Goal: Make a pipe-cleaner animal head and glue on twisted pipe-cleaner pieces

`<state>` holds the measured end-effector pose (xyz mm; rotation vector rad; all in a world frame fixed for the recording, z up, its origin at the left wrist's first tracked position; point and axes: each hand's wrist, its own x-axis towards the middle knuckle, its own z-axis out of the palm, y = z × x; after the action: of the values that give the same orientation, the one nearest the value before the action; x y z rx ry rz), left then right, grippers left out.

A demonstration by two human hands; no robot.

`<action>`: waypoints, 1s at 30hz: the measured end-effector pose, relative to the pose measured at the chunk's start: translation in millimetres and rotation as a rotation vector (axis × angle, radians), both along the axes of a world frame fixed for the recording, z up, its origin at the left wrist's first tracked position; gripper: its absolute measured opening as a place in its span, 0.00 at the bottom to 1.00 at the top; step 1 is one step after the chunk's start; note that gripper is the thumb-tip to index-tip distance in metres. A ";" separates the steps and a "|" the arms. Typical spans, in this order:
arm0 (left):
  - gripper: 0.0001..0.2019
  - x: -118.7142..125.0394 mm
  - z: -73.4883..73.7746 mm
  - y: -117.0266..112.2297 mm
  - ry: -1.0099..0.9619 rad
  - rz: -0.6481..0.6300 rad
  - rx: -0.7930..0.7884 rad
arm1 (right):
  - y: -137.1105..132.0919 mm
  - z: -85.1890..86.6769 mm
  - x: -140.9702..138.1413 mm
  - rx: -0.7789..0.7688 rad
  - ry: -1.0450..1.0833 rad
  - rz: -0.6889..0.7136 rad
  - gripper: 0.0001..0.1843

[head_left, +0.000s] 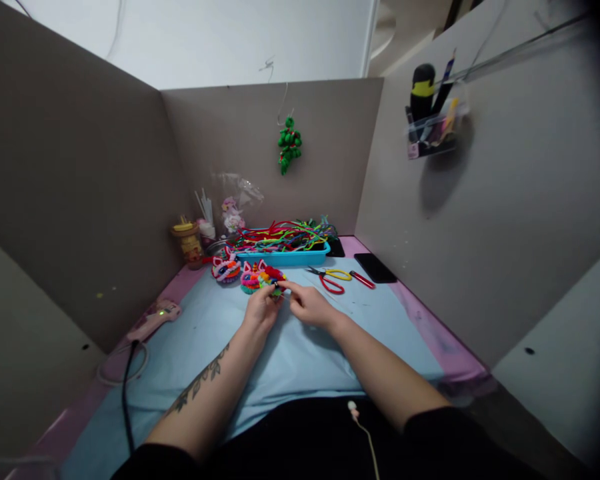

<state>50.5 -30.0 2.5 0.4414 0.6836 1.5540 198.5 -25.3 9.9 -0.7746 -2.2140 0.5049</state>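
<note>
While gripped in left hand (261,307): multicoloured fuzzy piece (273,273), above blue cloth (295,363).
Touched by right hand (310,305) (grip indeterminable); judged part-worked, extent remaining unclear. Alongside: two eared pieces (226,269), seemingly finished.

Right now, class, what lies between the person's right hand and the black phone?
Going out from the right hand, the head view shows a red-and-yellow-handled tool, then a slim red tool nearer the black phone.

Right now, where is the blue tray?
In the head view, the blue tray of colourful strands stands centrally between the right hand and the back panel.
</note>
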 end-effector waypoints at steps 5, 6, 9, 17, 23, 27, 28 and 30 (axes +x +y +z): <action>0.05 0.8 -1.8 1.1 0.019 0.035 -0.018 | -0.2 0.4 -0.5 0.002 -0.004 -0.010 0.29; 0.05 1.0 -1.4 0.8 0.022 0.041 -0.027 | -0.7 0.9 -0.3 -0.003 -0.001 -0.005 0.29; 0.07 1.8 0.8 -0.1 0.013 0.056 -0.053 | -3.3 3.3 0.4 -0.028 0.035 0.014 0.30; 0.10 3.3 5.4 -1.8 -0.018 0.056 -0.062 | 3.5 6.9 2.9 -0.161 0.558 -0.122 0.20; 0.10 1.3 6.9 -2.5 -0.028 -0.001 -0.087 | 29.8 3.7 12.8 -0.334 0.837 -0.304 0.15; 0.09 1.3 9.7 -4.6 -0.065 -0.014 -0.080 | 29.5 -2.3 5.3 -0.356 0.690 -0.277 0.13; 0.09 1.5 10.2 -5.2 -0.073 -0.018 -0.075 | 26.8 -3.4 0.9 -0.352 0.656 -0.257 0.13; 0.09 2.4 10.8 -6.7 -0.080 -0.043 -0.067 | 20.4 -4.8 -9.1 -0.366 0.612 -0.216 0.14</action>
<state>52.9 -36.7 13.2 0.3402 0.6588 1.4960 189.4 -4.9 5.1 -0.8885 -1.4733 0.9136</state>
